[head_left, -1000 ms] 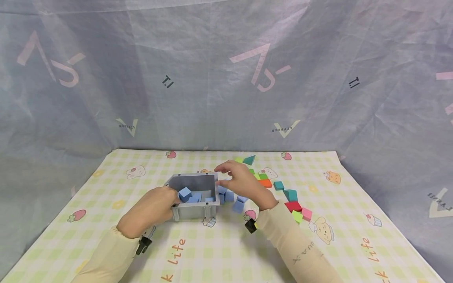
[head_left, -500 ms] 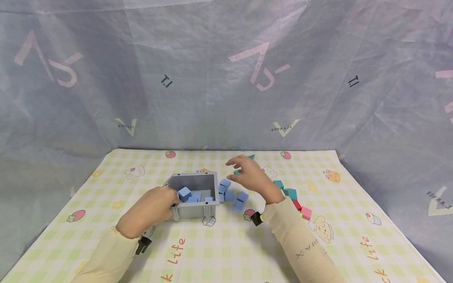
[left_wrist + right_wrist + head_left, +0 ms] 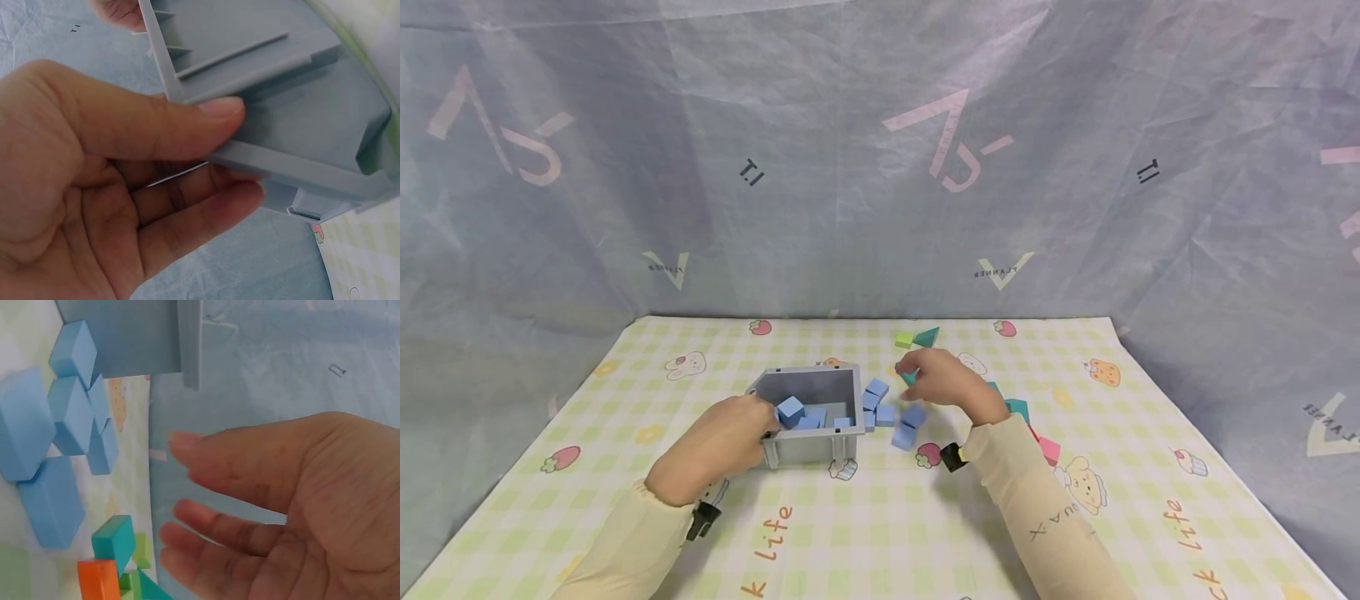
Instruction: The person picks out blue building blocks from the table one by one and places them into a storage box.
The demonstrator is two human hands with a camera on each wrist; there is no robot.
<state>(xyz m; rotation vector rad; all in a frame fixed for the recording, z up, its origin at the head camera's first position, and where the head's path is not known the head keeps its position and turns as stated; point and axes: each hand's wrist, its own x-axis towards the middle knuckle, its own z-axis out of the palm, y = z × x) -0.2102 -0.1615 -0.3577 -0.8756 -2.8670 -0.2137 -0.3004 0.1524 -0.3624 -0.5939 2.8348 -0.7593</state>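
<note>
At the left end of the grey plastic box, my left hand grips the rim. The left wrist view shows the thumb inside the wall and fingers outside. Blue blocks lie in the box. My right hand hovers beyond the loose blue blocks, just right of the box. A teal block shows by its fingertips in the head view. In the right wrist view, thumb and fingers stand apart with nothing between them, and the teal block lies below beside an orange block.
A lime block and a dark teal wedge lie farther back. Right of the right wrist are a teal block and a pink block, partly behind the sleeve. A grey curtain hangs behind the table.
My right hand has moved right, away from the box's right edge, then lowered towards the teal block. My left hand and the box have stayed put.
</note>
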